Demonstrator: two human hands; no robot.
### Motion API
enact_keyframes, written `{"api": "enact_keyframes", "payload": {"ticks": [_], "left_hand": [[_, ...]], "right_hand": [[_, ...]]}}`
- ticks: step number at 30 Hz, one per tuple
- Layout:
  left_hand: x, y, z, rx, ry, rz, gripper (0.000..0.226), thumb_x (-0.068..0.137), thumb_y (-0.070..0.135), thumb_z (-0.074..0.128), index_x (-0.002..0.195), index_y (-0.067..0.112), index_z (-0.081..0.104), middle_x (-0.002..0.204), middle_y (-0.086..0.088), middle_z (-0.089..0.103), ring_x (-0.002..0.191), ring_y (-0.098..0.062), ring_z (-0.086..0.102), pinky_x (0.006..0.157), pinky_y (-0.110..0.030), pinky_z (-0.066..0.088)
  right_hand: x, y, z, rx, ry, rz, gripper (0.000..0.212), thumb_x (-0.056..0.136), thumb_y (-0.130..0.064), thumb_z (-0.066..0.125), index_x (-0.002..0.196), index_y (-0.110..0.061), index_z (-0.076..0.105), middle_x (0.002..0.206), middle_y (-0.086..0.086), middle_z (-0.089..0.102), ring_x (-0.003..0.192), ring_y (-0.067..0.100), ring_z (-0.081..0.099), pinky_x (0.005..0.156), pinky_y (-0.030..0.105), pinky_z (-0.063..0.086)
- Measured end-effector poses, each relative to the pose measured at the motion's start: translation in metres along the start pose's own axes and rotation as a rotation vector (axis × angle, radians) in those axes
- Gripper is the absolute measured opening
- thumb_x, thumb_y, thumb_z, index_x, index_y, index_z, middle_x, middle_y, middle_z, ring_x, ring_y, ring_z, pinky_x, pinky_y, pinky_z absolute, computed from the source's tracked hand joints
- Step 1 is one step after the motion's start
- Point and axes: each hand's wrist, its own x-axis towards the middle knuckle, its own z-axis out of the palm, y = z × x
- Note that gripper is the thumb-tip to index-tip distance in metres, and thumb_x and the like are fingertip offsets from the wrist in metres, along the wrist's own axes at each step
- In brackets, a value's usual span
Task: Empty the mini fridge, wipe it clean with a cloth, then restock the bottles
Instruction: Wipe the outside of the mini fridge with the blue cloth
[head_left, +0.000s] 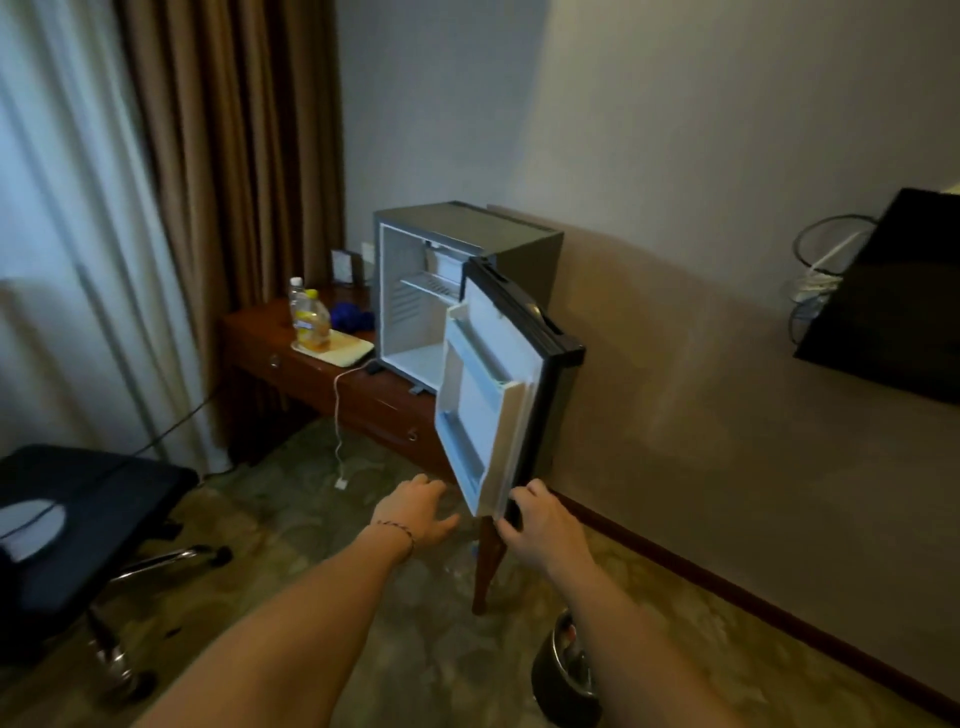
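Clearly the biggest thing in play is the mini fridge (519, 244), standing on the dark wooden desk (311, 374) against the wall, its interior white and, as far as the view shows, holding no bottles on the shelf or floor. Its door (488, 395) swings wide toward the camera, the inner racks bare as well. Off to the left of the fridge, on a pale tray (337, 351) on the desk, stand the bottles (311, 317): a clear one with a white cap and a yellow-capped one with yellow contents, touching or nearly so. Just behind them lies a blue cloth (353, 314), bunched up near the fridge's side.

The right hand (540, 519) grips the door's lower outer corner, fingers wrapped round the edge. The left hand (415, 512) hovers beside the door's bottom, fingers relaxed and spread, holding nothing.

Judging by the bare interior and the cloth lying unused, the fridge looks emptied, and either wiping or restocking comes next; which one cannot be told. To do it well, keep the right hand steadying the door fully open so it does not drift shut, and send the free left hand across to the desk. A white cable (338, 415) dangles off the desk front, worth avoiding when reaching.
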Motion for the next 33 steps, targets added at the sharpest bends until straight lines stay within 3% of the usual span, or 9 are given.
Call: {"api": "enact_keyframes", "payload": {"ticks": [10, 15, 23, 33], "left_hand": [[0.052, -0.162, -0.073, 0.025, 0.044, -0.115, 0.058, 0.088, 0.06, 0.059, 0.134, 0.025, 0.052, 0.132, 0.0, 0.051, 0.113, -0.017, 0.056, 0.092, -0.037, 0.054], [0.089, -0.232, -0.11, -0.021, 0.071, -0.165, 0.055, 0.088, 0.058, 0.061, 0.132, 0.025, 0.053, 0.129, 0.0, 0.052, 0.112, -0.017, 0.055, 0.091, -0.036, 0.054], [0.177, -0.313, -0.133, -0.037, 0.08, -0.213, 0.054, 0.088, 0.06, 0.059, 0.13, 0.026, 0.054, 0.129, 0.001, 0.053, 0.113, -0.016, 0.054, 0.091, -0.034, 0.054], [0.343, -0.406, -0.205, -0.039, 0.122, -0.268, 0.055, 0.088, 0.062, 0.057, 0.129, 0.026, 0.053, 0.125, 0.001, 0.052, 0.11, -0.016, 0.053, 0.089, -0.036, 0.054]], "right_hand": [[0.128, -0.132, 0.029, -0.021, 0.025, -0.063, 0.042, 0.098, -0.047, 0.053, 0.129, -0.019, 0.053, 0.124, 0.001, 0.048, 0.114, 0.021, 0.054, 0.087, 0.033, 0.049], [0.194, -0.192, 0.041, 0.005, 0.004, -0.128, 0.043, 0.099, -0.045, 0.054, 0.132, -0.018, 0.053, 0.129, 0.0, 0.048, 0.118, 0.018, 0.052, 0.094, 0.029, 0.047], [0.325, -0.234, 0.069, -0.021, -0.047, -0.167, 0.042, 0.097, -0.047, 0.055, 0.13, -0.02, 0.053, 0.128, -0.001, 0.046, 0.117, 0.018, 0.053, 0.089, 0.03, 0.049], [0.556, -0.271, 0.078, -0.017, -0.006, -0.197, 0.04, 0.097, -0.046, 0.055, 0.127, -0.019, 0.054, 0.126, -0.001, 0.046, 0.11, 0.017, 0.054, 0.084, 0.033, 0.05]]}}
